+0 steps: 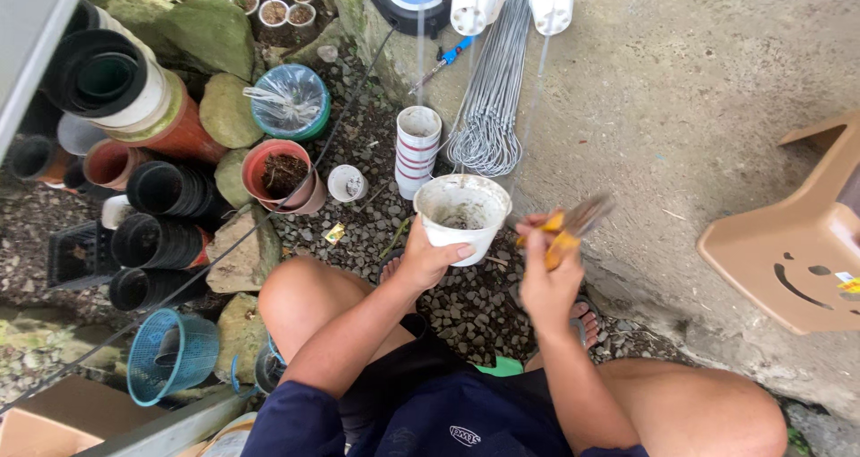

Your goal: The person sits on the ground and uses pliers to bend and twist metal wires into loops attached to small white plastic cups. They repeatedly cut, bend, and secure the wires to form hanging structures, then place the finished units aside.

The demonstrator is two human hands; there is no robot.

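Clearly a light load: small white plastic pot gripped at its rim and side by the left hand, thumb over the lip, fingers wrapped underneath, held up over the gravel between the knees. Probably thin-walled and a bit flexible, so best taken near the rim where the wall is stiffest; dirty inside, with a smear of soil and little else, so hardly any weight. Right hand closed around a yellow-handled tool, tip blurred just beside the pot's edge, exact kind hard to tell.

Nearby on the ground: a stack of white pots with red bands; a small white cup; a terracotta-coloured pot holding dark soil and roots; a green-rimmed pot covered with clear plastic; rows of black nursery pots lying on their sides, nested; a blue mesh basket, seemingly with a dark pot inside. Bundle of wire hangers on the concrete, tan plastic stool to the right
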